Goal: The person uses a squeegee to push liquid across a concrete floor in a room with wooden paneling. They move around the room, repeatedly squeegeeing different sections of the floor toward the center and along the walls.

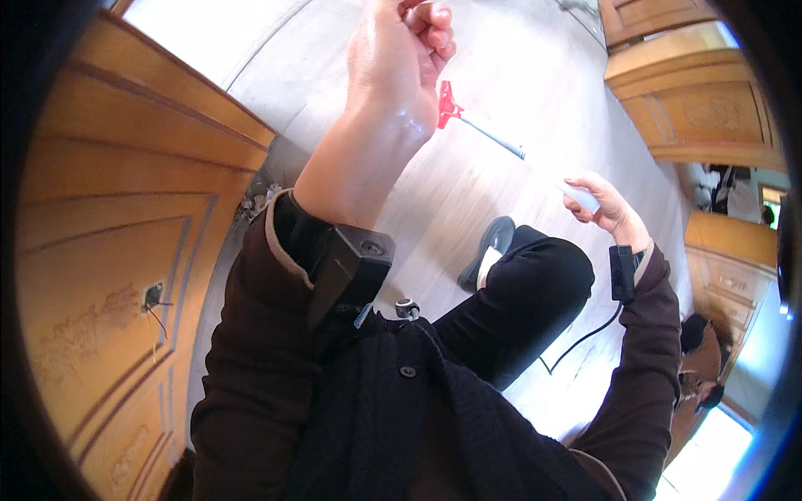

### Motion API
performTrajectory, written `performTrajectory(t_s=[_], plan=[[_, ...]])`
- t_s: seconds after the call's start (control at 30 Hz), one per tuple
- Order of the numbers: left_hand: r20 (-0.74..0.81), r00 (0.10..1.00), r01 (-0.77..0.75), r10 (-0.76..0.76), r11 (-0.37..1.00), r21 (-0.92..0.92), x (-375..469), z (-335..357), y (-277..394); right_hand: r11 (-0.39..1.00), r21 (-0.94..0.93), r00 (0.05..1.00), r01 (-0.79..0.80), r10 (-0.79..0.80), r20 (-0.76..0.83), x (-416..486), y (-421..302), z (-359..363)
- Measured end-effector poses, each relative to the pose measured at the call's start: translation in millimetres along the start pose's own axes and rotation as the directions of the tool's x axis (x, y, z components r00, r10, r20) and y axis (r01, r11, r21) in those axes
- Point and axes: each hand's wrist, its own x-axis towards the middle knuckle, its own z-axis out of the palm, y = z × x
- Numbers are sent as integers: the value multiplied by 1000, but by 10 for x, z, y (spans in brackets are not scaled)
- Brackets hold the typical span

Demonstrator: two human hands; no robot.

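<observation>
My left hand point(421, 37) is raised at the top of the view, its wrist bent and fingers curled. Part of it is cut off by the picture's edge, so whether it holds anything is hidden. My right hand point(598, 203) grips a small whitish object point(583, 198), too overexposed to identify. Between the hands, a scraper-like tool point(448, 106) with a red head and a pale handle lies on the bright floor point(426, 206). Its head appears just beside my left wrist.
A carved wooden panel point(106, 206) with an open electrical box point(153, 295) and loose wires rises at left. Debris point(260, 199) lies along its base. Wooden cabinets point(702, 113) line the right. My bent knee point(564, 263) and shoe point(492, 244) are below the tool.
</observation>
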Motion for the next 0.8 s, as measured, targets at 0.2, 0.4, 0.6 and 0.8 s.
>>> performTrajectory(t_s=[0.2, 0.4, 0.6, 0.8], plan=[[-84, 965, -232, 247, 960, 155, -486, 287, 191, 980, -153, 950, 128, -76, 303, -125, -368, -30], [-316, 850, -366, 421, 904, 219, -976, 116, 102, 948, -218, 872, 232, -103, 479, -203, -491, 82], [-438, 732, -439, 521, 853, 282, -1492, -46, -125, 843, -424, 918, 332, -185, 350, -233, -136, 109], [-486, 699, -390, 524, 850, 355, -1814, -242, -446, 841, -351, 904, 411, -328, 272, -145, 103, -129]])
